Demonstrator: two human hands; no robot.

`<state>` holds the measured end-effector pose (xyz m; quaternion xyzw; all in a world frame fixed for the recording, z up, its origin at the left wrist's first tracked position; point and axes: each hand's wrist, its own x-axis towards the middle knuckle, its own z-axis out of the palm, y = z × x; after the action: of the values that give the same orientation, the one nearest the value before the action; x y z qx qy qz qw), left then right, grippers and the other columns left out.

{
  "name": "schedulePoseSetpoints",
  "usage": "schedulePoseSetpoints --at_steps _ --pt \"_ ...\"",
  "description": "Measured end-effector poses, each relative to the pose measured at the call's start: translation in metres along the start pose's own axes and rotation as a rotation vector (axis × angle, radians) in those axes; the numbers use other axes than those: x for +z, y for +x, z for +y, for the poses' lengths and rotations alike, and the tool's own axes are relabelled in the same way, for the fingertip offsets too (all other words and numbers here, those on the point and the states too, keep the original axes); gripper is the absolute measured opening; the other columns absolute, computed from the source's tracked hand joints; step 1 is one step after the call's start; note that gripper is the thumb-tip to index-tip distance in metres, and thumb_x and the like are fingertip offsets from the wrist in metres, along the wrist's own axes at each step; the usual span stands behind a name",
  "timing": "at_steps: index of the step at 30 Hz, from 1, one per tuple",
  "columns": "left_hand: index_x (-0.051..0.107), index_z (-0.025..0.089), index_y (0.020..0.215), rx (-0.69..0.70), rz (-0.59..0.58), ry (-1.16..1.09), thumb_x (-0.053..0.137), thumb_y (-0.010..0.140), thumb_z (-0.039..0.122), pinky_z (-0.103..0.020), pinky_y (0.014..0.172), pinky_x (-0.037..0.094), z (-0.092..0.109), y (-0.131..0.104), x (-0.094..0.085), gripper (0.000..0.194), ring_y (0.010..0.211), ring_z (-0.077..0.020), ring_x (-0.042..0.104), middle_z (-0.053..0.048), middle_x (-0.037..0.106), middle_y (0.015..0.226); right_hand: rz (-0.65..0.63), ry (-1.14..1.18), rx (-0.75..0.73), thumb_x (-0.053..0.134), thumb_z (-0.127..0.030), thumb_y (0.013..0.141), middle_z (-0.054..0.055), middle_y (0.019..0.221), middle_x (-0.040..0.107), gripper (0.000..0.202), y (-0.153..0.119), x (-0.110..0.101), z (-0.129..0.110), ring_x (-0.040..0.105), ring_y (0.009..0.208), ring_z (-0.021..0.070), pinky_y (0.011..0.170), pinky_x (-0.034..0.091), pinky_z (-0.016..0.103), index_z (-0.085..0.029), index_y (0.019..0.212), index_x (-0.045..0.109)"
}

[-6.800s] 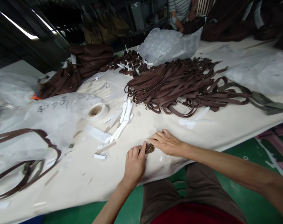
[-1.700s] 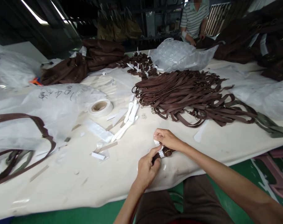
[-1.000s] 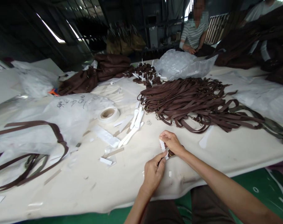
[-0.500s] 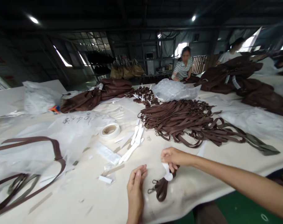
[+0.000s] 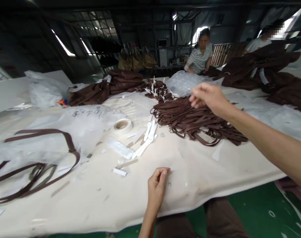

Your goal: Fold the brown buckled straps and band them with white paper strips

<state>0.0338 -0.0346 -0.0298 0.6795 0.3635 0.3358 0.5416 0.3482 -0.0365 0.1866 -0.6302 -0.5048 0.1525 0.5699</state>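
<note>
The heap of brown straps (image 5: 176, 114) lies right of centre on the desk (image 5: 110, 201). Over it hangs the right hand (image 5: 207, 96), fingers bent; whether they grip anything, I can't tell. Seen from the heap, the left hand (image 5: 156, 186) is at seven o'clock, half curled, grip unclear. Straps and clips overlap, so gentle, one-at-a-time handling should snag least. White ties (image 5: 145, 145) lie at eight, tied bundles (image 5: 156, 91) at ten; a clear bag (image 5: 181, 82) crowds twelve.
</note>
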Motion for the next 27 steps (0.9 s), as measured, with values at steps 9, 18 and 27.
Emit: schedulePoseSetpoints --at_steps 9,18,27 --pt "0.073 0.019 0.086 -0.017 -0.042 0.066 0.059 0.089 0.047 -0.031 0.085 0.054 0.008 0.004 0.003 0.031 0.089 -0.0226 0.07 -0.005 0.076 0.089 -0.356 -0.866 0.081 0.039 -0.022 0.093 0.013 0.123 0.069 0.038 -0.186 -0.05 0.158 0.066 0.113 0.0255 0.1 0.051 0.042 -0.018 0.116 0.07" --pt "0.073 0.021 0.083 -0.058 -0.045 0.19 0.061 0.084 0.054 -0.031 0.079 0.056 0.01 0.013 0.009 0.036 0.084 -0.024 0.069 -0.004 0.076 0.086 -0.378 -1.068 -0.072 0.046 -0.011 0.092 0.014 0.116 0.069 0.032 -0.2 -0.024 0.172 0.062 0.105 0.027 0.096 0.046 0.045 -0.02 0.107 0.072" --pt "0.07 0.021 0.102 0.285 -0.152 0.437 0.049 0.091 0.035 -0.036 0.089 0.053 0.05 0.126 0.077 0.027 0.094 -0.0235 0.069 -0.007 0.075 0.102 -0.275 -0.985 -0.079 0.048 -0.009 0.093 0.007 0.097 0.068 0.023 -0.196 -0.016 0.176 0.059 0.089 0.0217 0.084 0.044 0.034 -0.018 0.086 0.068"
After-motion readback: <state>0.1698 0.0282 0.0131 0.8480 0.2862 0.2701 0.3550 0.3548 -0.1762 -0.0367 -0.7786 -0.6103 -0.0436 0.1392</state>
